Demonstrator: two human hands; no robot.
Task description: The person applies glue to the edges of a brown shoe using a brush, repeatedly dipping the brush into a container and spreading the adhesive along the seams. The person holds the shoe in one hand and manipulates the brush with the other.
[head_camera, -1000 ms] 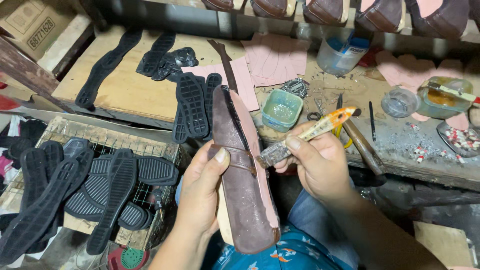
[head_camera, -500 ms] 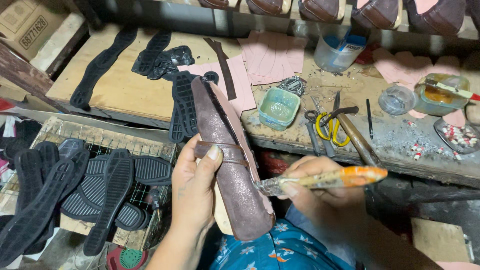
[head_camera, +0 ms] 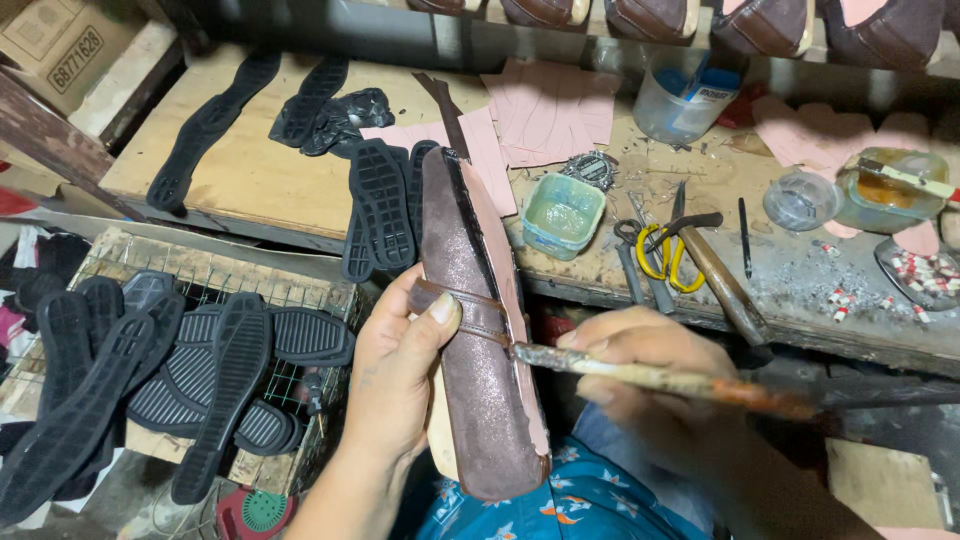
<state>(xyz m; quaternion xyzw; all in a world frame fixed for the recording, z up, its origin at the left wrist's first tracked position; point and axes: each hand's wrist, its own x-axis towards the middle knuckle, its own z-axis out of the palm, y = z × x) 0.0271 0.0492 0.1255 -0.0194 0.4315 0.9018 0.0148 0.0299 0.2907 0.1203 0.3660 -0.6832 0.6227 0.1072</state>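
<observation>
The left hand (head_camera: 400,370) is wrapped around a brown shoe (head_camera: 475,330) on its last, thumb pressed on the strap, holding it sole-side up over the lap in front of the bench (head_camera: 250,170). The right hand (head_camera: 640,380) is closed on a brush (head_camera: 670,378), its tip touching the shoe's pink sole edge. Black soles (head_camera: 380,200), a green tub (head_camera: 562,213) and scissors (head_camera: 660,255) lie on the bench just beyond.

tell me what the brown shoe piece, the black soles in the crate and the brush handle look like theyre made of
Brown shoe upper, held by the left hand: probably leather or a leather look-alike, with a fine grain and dull sheen.
Black soles: likely moulded rubber, matte, with ribbed tread.
Brush in the right hand: the handle looks wooden, pale and worn, with orange-brown staining, though dried glue may hide the surface.
</observation>
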